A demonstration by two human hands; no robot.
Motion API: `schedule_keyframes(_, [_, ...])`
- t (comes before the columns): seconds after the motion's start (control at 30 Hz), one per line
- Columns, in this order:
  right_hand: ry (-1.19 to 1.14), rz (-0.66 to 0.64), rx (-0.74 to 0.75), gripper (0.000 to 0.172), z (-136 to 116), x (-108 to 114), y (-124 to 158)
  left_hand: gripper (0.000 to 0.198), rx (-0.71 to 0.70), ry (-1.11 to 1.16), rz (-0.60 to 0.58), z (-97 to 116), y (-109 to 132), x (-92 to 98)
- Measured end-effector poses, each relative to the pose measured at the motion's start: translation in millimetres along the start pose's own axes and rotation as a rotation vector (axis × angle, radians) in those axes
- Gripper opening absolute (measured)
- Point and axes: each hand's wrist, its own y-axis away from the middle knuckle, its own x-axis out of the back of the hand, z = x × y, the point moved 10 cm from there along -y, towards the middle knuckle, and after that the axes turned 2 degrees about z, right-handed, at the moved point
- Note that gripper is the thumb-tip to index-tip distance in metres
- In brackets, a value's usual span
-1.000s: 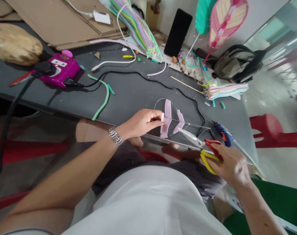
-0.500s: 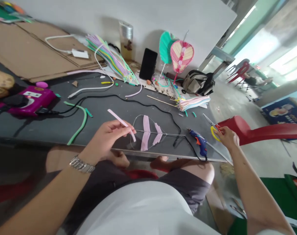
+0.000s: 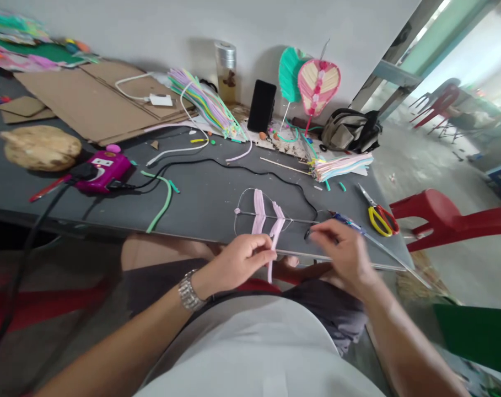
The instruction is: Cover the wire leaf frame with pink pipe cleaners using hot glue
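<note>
My left hand (image 3: 246,259) is closed, pinching a narrow pale pink strip (image 3: 274,259) that hangs down past the table's front edge. Just beyond it lies a heart-shaped thin wire frame (image 3: 236,225) with a long straight stem. Folded pink strips (image 3: 259,207) cross its centre wire in two V-shaped bands. My right hand (image 3: 343,251), slightly blurred, hovers over the stem with fingers bent and apart, nothing visible in them. Behind it a blue glue gun (image 3: 348,220) is partly covered. Scissors (image 3: 380,218) with yellow and red handles rest at the table's right end.
A purple power socket (image 3: 105,171) feeds a black cord (image 3: 242,170) across the grey table. Bundles of coloured strips (image 3: 211,105), a phone (image 3: 262,105), a bottle (image 3: 226,71), two finished fans (image 3: 318,88) and a bag (image 3: 349,129) stand at the back. A red chair (image 3: 432,220) is right.
The scissors have left my right hand and lie on the table. That hand has moved left, over the stem. My left hand has carried the pink strip right, to the frame's near side.
</note>
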Motion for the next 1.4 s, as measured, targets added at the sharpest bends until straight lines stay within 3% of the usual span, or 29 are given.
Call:
schedule_keyframes(0.07, [-0.181, -0.115, -0.004, 0.026, -28.1, -41.6, 10.2, 0.027, -0.033, -0.112, -0.04, 6.4, 4.5, -16.7])
schedule_keyframes(0.17, [-0.395, -0.087, -0.081, 0.037, -43.7, -65.3, 16.9, 0.025, -0.04, -0.149, -0.029, 8.6, 12.3, -24.4])
schedule_keyframes(0.37, [-0.751, -0.11, -0.357, 0.051, -18.0, -76.4, 18.2, 0.017, 0.015, 0.03, 0.086, -6.2, 18.6, -16.7])
schedule_keyframes(0.6, [-0.949, -0.275, -0.476, 0.048, -11.0, -95.5, 21.9, 0.019, -0.03, 0.016, 0.043, -2.3, 20.6, -22.8])
schedule_keyframes(0.8, [-1.011, -0.243, -0.507, 0.048, -11.2, -92.9, 16.7, 0.019, -0.055, -0.001, 0.051, -2.7, 29.6, -17.3])
schedule_keyframes(0.9, [-0.91, -0.229, -0.408, 0.048, -15.5, -82.2, 14.6, 0.019, -0.069, 0.0, 0.07, -3.4, 32.5, -14.5])
schedule_keyframes(1.0, [-0.707, -0.35, -0.221, 0.044, -28.3, -71.7, 11.3, 0.02, -0.061, 0.003, 0.093, -3.7, 34.5, -5.9])
schedule_keyframes(1.07, [-0.398, -0.355, -0.065, 0.036, -31.9, -59.1, 0.8, 0.019, -0.043, 0.037, 0.14, -4.9, 36.4, 7.2])
schedule_keyframes(1.17, [0.349, -0.17, 0.123, 0.016, -28.7, -38.0, -28.9, 0.017, 0.014, 0.126, 0.268, -12.4, 41.4, 34.7])
schedule_keyframes(1.27, [0.845, -0.267, 0.2, 0.017, -16.4, -58.1, -52.0, 0.018, 0.052, 0.204, 0.389, -23.2, 47.2, 57.5])
schedule_keyframes(1.4, [0.943, -0.318, 0.246, 0.019, -15.2, -76.9, -69.1, 0.024, 0.049, 0.362, 0.438, -35.6, 50.9, 63.6])
